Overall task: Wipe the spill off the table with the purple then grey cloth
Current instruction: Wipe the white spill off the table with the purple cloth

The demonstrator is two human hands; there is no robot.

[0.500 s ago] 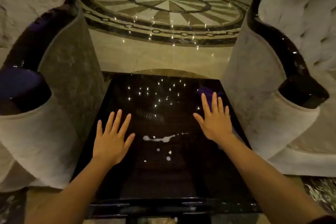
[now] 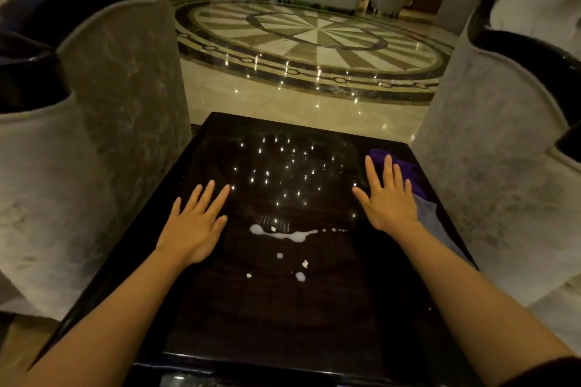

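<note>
A white spill (image 2: 283, 234) streaks across the middle of the glossy black table (image 2: 283, 324), with a few drops nearer me. The purple cloth (image 2: 405, 166) lies bunched at the table's far right edge. A grey cloth (image 2: 435, 223) lies just nearer, along the right edge, partly hidden by my right forearm. My right hand (image 2: 388, 198) is flat with fingers spread, its fingertips overlapping the purple cloth's left side. Left of the spill, my left hand (image 2: 196, 223) is spread flat, holding nothing.
Two pale upholstered armchairs with dark glossy arms flank the table: one at the left (image 2: 103, 135), one at the right (image 2: 503, 166). Beyond the table's far edge is polished marble floor with a round inlay (image 2: 314, 38), and more seating far back.
The view has tilted up, showing more of the lobby. Both hands remain spread flat in about the same places on the table.
</note>
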